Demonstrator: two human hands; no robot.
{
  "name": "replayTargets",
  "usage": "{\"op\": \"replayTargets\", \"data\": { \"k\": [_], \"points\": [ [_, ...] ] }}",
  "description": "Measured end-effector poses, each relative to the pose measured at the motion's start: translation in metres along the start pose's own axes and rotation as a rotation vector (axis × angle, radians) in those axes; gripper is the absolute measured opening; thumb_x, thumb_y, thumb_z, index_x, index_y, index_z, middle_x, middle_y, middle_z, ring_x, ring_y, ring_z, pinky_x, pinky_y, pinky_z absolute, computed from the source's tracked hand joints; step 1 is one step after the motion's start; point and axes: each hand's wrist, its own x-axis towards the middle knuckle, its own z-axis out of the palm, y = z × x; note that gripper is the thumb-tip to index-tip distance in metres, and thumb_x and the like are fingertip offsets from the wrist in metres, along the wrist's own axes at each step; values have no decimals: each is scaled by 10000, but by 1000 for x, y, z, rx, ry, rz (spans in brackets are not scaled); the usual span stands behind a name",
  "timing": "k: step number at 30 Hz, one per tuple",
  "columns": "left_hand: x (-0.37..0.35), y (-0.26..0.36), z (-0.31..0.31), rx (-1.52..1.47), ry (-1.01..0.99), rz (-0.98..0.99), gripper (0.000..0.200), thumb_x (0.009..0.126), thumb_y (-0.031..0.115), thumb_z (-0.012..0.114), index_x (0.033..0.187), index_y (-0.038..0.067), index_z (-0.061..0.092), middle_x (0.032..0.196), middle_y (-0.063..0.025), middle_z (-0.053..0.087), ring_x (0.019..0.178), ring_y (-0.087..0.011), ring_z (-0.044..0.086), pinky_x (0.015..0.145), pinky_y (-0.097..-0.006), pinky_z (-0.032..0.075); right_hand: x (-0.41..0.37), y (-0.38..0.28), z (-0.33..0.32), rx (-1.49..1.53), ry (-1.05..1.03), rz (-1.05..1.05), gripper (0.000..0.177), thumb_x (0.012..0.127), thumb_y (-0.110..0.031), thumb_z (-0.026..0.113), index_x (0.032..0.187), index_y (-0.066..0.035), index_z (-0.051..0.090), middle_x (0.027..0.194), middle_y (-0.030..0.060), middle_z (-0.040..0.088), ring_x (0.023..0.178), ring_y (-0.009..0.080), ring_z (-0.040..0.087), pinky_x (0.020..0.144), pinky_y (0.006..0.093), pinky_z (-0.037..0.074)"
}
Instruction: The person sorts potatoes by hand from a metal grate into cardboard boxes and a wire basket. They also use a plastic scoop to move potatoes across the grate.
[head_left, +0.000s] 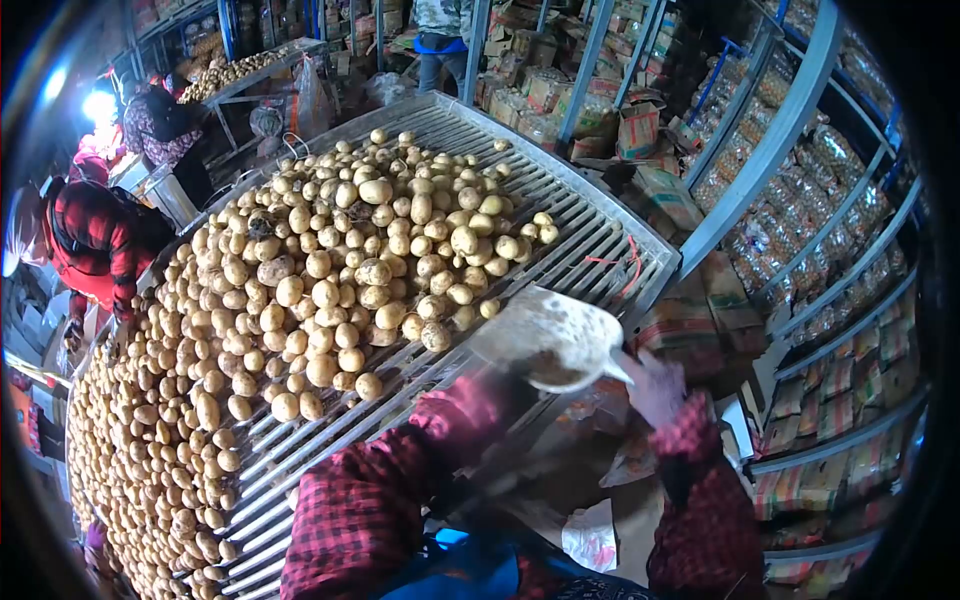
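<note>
My right hand (657,388) is wrapped round the handle of a dirty white scoop (562,335), whose blade reaches over the near right edge of a slatted metal table (590,220). My left hand (510,385) is a dark blur just below the blade; its fingers cannot be made out. Many potatoes (375,270) lie heaped on the slats, left of the scoop. A red string (632,265) lies on the slats near the right corner.
A person in red checks (95,235) leans at the table's left side. Others stand farther back by a second potato table (240,75). Blue-grey metal posts (760,170) rise on the right, before stacked boxes (850,390) and bagged potatoes (820,190).
</note>
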Motion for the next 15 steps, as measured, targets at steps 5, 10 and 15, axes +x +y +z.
{"op": "replayTargets", "data": {
  "k": [5,10,15],
  "points": [
    [4,17,-15,-12,12,22,452,880,167,609,1295,30,496,1181,-147,609,1033,-250,618,888,-362,509,70,-21,37,33,-11,-154,571,687,-75,684,1211,-299,637,874,66,598,683,319,630,592,434,508],
    [-24,27,-49,-91,30,70,456,873,160,605,1296,31,495,1185,-156,607,1041,-256,616,905,-366,503,117,-68,45,95,80,-395,551,674,-115,705,1199,-272,646,766,46,550,643,272,607,573,416,486],
    [-104,24,-106,-210,116,124,461,866,153,601,1297,31,494,1189,-165,604,1049,-262,614,922,-371,496,126,-133,57,-10,31,-426,661,627,-167,750,1259,-291,603,780,37,525,698,244,602,622,410,488]
  ]
}}
